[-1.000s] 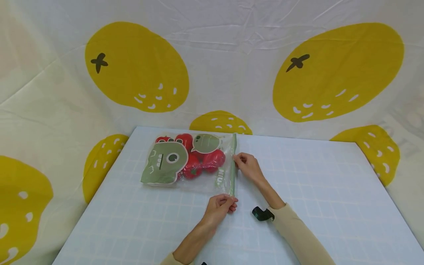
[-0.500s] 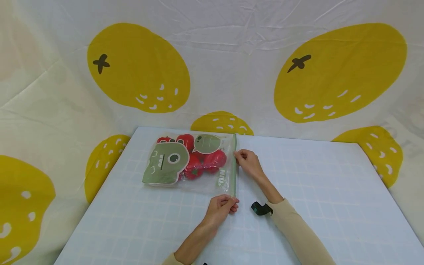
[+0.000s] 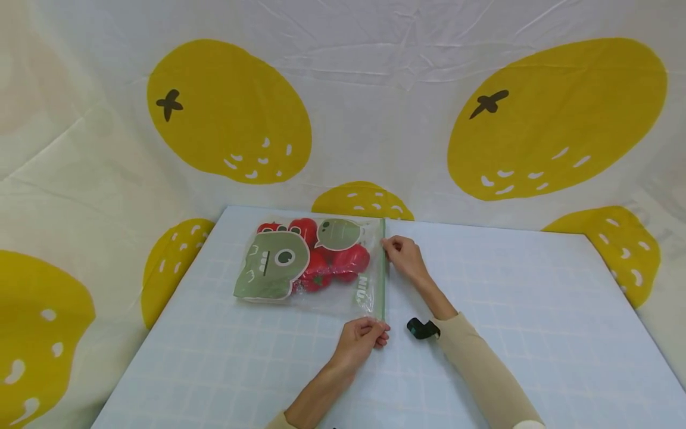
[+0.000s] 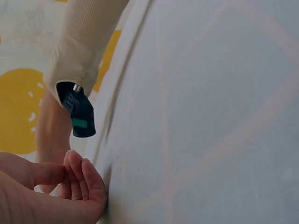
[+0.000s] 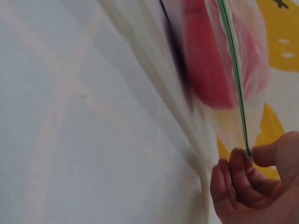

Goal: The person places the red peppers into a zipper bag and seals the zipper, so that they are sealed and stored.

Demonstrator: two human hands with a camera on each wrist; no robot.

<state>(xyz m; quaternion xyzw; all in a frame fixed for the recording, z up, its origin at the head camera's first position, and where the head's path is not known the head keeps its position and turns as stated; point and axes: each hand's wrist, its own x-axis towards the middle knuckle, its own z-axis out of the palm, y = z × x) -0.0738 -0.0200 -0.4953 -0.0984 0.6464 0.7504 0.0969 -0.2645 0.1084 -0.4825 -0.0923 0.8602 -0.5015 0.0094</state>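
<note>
A clear zip bag (image 3: 334, 304) printed with a green cartoon creature lies flat, its green zip edge (image 3: 383, 280) facing right. Inside are several red vegetables (image 3: 351, 262) that look like bell peppers. My left hand (image 3: 360, 339) pinches the near corner of the zip edge between thumb and fingers. Farther up that edge, toward its far end, my right hand (image 3: 404, 257) pinches the strip. In the right wrist view the green strip (image 5: 237, 79) runs down to the right thumb and index fingertip. The left wrist view shows the left hand (image 4: 70, 186) with curled fingers; the bag is hidden there.
The table has a pale blue checked cloth (image 3: 514, 322). Behind and beside it hangs a white curtain (image 3: 375, 119) with large yellow fruit prints. A black wrist camera (image 3: 422, 329) sticks out from the right sleeve, low over the table.
My right hand has slid along the zip edge toward its far end. My left hand stays at the near corner. The whole head view has shifted slightly.
</note>
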